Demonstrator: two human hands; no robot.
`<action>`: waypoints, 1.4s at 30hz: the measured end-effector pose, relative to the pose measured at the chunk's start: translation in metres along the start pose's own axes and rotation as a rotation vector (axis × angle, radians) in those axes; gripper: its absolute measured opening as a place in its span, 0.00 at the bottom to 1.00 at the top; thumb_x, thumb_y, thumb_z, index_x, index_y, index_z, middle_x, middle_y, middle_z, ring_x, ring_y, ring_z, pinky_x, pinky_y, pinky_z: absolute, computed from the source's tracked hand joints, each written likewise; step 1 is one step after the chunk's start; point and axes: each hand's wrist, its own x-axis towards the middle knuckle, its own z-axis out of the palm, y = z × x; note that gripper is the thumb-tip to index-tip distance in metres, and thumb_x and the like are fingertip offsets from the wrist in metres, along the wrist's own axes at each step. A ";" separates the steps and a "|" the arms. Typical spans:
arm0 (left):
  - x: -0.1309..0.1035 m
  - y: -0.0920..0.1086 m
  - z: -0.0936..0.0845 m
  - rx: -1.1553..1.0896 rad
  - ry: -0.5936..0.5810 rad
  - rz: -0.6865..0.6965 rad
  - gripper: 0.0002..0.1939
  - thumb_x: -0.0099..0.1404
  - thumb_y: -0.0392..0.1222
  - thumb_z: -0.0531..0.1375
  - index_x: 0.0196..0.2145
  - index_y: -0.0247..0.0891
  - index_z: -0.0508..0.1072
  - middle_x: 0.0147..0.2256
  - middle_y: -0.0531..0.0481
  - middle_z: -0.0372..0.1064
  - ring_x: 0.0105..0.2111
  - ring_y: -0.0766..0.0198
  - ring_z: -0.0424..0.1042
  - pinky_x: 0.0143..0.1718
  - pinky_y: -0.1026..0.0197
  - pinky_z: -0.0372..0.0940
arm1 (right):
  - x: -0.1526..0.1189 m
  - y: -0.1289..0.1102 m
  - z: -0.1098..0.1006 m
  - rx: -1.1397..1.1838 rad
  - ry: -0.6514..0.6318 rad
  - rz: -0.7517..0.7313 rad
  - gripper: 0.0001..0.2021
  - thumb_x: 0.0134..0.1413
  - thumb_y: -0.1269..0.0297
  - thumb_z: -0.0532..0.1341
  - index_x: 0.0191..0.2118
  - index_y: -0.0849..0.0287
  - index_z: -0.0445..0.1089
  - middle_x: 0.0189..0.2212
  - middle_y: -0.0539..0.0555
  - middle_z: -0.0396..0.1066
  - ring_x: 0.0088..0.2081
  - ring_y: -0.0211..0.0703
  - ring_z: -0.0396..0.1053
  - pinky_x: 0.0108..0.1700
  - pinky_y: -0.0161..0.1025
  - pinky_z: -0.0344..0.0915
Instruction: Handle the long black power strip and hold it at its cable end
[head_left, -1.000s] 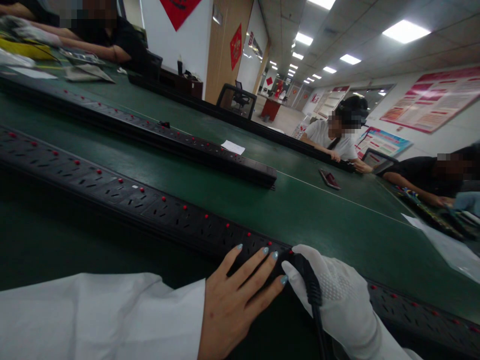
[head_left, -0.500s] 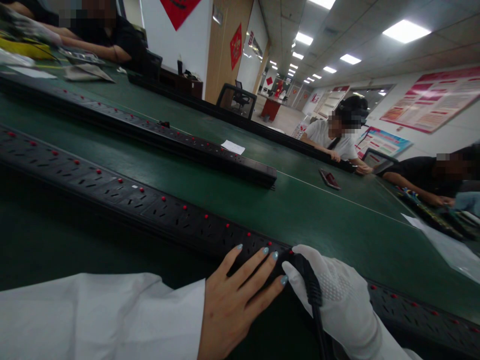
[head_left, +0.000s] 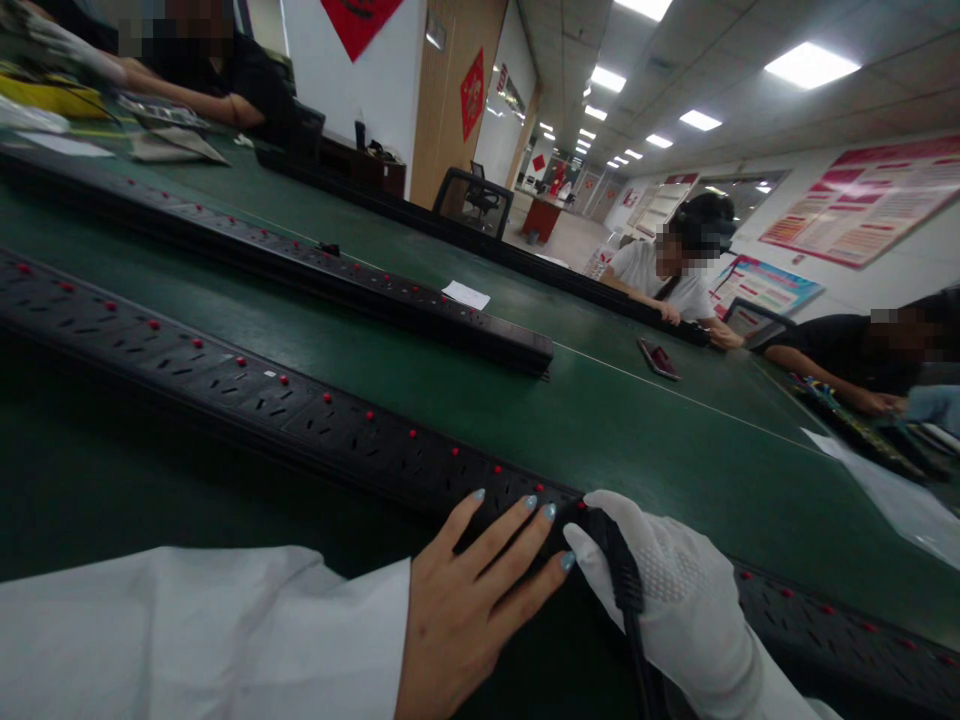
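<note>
A long black power strip (head_left: 300,415) with a row of red lights or buttons runs across the green table in front of me. My left hand (head_left: 480,590), bare with pale blue nails, lies on the strip with its fingers spread. Just right of it, my right hand (head_left: 660,570) in a white dotted glove closes its thumb and fingers around a black power plug (head_left: 611,550). The plug is pressed against the strip's sockets; its prongs are hidden. From the plug a thick cord runs down past the lower edge of the view.
A second power strip (head_left: 360,275) lies farther back, with a white paper slip (head_left: 466,294) on it. A phone (head_left: 658,358) and a clear sheet (head_left: 892,490) lie to the right on the table (head_left: 637,425). Other people sit at the left and right far edges.
</note>
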 end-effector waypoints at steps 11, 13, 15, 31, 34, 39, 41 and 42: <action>0.000 -0.001 -0.003 0.019 -0.030 0.019 0.29 0.64 0.40 0.58 0.61 0.43 0.55 0.62 0.47 0.51 0.62 0.52 0.44 0.59 0.43 0.29 | 0.010 -0.005 0.000 0.064 -0.070 0.102 0.12 0.58 0.54 0.56 0.34 0.57 0.69 0.23 0.49 0.69 0.23 0.35 0.65 0.27 0.33 0.54; 0.000 -0.001 -0.004 0.023 -0.039 0.024 0.31 0.63 0.41 0.59 0.61 0.42 0.55 0.62 0.46 0.50 0.63 0.52 0.42 0.59 0.43 0.29 | 0.012 -0.004 -0.001 0.102 -0.121 0.129 0.12 0.58 0.53 0.56 0.33 0.56 0.69 0.23 0.48 0.68 0.24 0.34 0.65 0.28 0.33 0.54; 0.000 -0.001 -0.005 0.035 -0.050 0.027 0.32 0.62 0.41 0.60 0.62 0.43 0.54 0.63 0.46 0.49 0.63 0.52 0.42 0.59 0.43 0.29 | 0.011 -0.003 -0.001 0.117 -0.167 0.139 0.13 0.58 0.53 0.56 0.33 0.56 0.69 0.24 0.48 0.68 0.24 0.34 0.64 0.28 0.33 0.53; 0.000 -0.006 -0.013 0.063 -0.132 0.056 0.38 0.61 0.42 0.59 0.64 0.42 0.48 0.65 0.45 0.43 0.64 0.53 0.40 0.58 0.44 0.31 | 0.014 0.004 0.002 0.192 -0.242 0.121 0.12 0.57 0.52 0.55 0.29 0.53 0.66 0.21 0.45 0.66 0.21 0.32 0.62 0.25 0.32 0.50; 0.001 -0.004 -0.013 0.055 -0.113 0.046 0.36 0.62 0.42 0.59 0.64 0.43 0.49 0.64 0.46 0.45 0.63 0.55 0.42 0.59 0.46 0.31 | 0.016 0.006 -0.001 0.178 -0.180 0.092 0.13 0.57 0.52 0.55 0.29 0.54 0.67 0.19 0.44 0.65 0.19 0.32 0.62 0.23 0.32 0.49; 0.000 -0.003 -0.012 0.061 -0.060 0.015 0.31 0.65 0.41 0.58 0.63 0.43 0.53 0.62 0.48 0.51 0.63 0.57 0.43 0.60 0.48 0.30 | 0.005 0.022 -0.003 0.178 -0.138 0.058 0.13 0.56 0.53 0.57 0.29 0.56 0.70 0.17 0.45 0.66 0.18 0.30 0.62 0.22 0.31 0.51; 0.000 -0.004 -0.011 0.065 -0.052 0.041 0.29 0.66 0.41 0.56 0.63 0.42 0.53 0.62 0.48 0.51 0.63 0.57 0.43 0.61 0.48 0.29 | -0.003 0.031 -0.004 0.171 -0.144 0.044 0.11 0.55 0.54 0.58 0.31 0.56 0.71 0.19 0.46 0.69 0.19 0.31 0.64 0.23 0.31 0.53; 0.000 -0.004 -0.010 0.064 -0.046 0.061 0.28 0.67 0.41 0.54 0.63 0.41 0.53 0.63 0.48 0.50 0.64 0.56 0.42 0.61 0.47 0.29 | -0.006 0.036 -0.005 0.167 -0.139 0.030 0.11 0.55 0.54 0.58 0.31 0.56 0.71 0.20 0.46 0.70 0.19 0.31 0.64 0.23 0.31 0.55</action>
